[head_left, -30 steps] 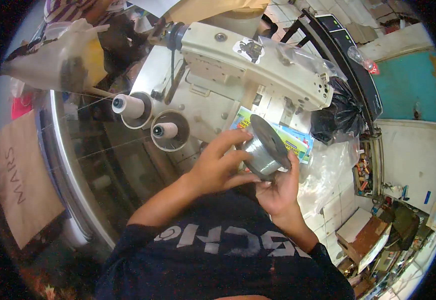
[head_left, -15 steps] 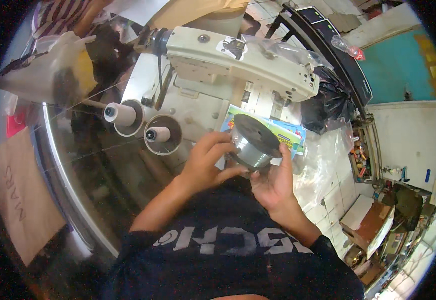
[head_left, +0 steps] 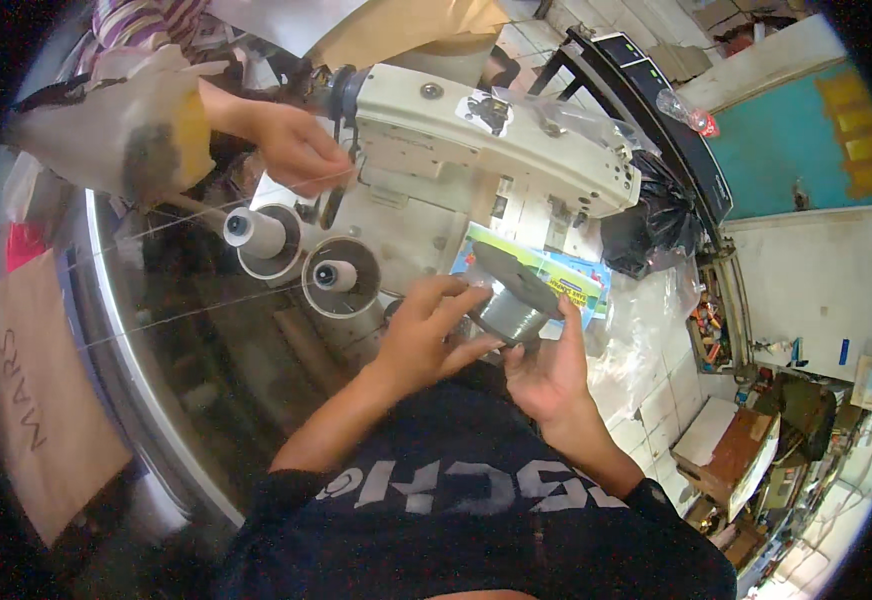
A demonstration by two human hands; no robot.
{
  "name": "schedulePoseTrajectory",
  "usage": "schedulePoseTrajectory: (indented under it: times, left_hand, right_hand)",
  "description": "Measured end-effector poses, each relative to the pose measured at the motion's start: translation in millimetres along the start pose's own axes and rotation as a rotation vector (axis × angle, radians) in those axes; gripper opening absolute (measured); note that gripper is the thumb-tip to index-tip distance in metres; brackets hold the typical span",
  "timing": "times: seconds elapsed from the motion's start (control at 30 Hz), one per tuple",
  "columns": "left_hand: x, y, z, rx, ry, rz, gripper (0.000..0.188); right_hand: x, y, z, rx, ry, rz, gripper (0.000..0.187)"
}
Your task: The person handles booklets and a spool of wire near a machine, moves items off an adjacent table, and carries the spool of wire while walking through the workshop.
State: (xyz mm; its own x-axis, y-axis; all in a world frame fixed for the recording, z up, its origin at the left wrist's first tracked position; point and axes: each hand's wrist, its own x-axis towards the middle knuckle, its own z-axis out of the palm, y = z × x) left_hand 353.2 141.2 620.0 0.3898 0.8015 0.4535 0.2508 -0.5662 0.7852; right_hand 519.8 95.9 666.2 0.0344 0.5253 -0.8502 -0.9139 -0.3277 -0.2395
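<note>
Both hands grasp a grey, wide-flanged spool wound with shiny pale filament [head_left: 512, 316] at the centre of the frame.
The spool sits tilted between the hands: the bare left hand [head_left: 419, 332] holds it from the left, fingers and thumb bent against its side, while the bare right hand [head_left: 552, 380] supports it from below and the right, thumb raised along its edge. Behind the spool, colourful printed paper sheets [head_left: 584, 280] show partly hidden, below the arm of a cream-coloured metal sewing machine [head_left: 516, 140] in the upper middle. Left of centre, two white thread cones [head_left: 261, 236] stand in round holders. In the upper left, a co-worker's bare hand [head_left: 301, 152] reaches in, fingers bent; whether it grips anything I cannot tell.
</note>
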Motion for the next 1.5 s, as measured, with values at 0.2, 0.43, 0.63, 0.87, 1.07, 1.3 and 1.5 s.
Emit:
schedulePoseTrajectory:
  times: [0.2, 0.43, 0.63, 0.87, 1.07, 1.3, 1.5]
  left_hand:
    - [-0.2, 2.1, -7.1, -0.012, -0.041, -0.006, 0.058]
    - [4.5, 5.9, -19.1, 0.059, -0.080, 0.056, 0.061]
    - [2.4, 4.5, -24.7, 0.040, -0.065, 0.102, 0.053]
    - [-1.0, 8.7, -20.3, 0.057, -0.001, 0.148, 0.043]
    - [-8.9, 29.2, -26.3, 0.468, -0.005, 0.140, 0.052]
    - [28.9, 48.5, -6.0, 0.900, -0.601, 0.217, 0.053]
    - [52.2, 48.8, 7.1, 0.800, -0.666, 0.291, 0.048]
  right_hand:
    - [-1.5, 9.0, 2.9, 0.057, -0.071, 0.013, 0.070]
    - [-4.8, 19.2, 6.7, 0.048, -0.062, -0.019, 0.076]
    - [-3.0, 25.3, 4.4, 0.087, -0.108, 0.015, 0.076]
    - [-3.9, 27.4, -2.2, 0.149, -0.108, 0.009, 0.067]
    - [10.6, 24.5, -20.2, 0.011, -0.212, -0.043, 0.047]
    - [12.8, 10.6, -41.3, 0.077, -0.355, 0.019, 0.040]
    - [7.6, -22.8, -50.8, 0.099, -0.441, 0.120, 0.045]
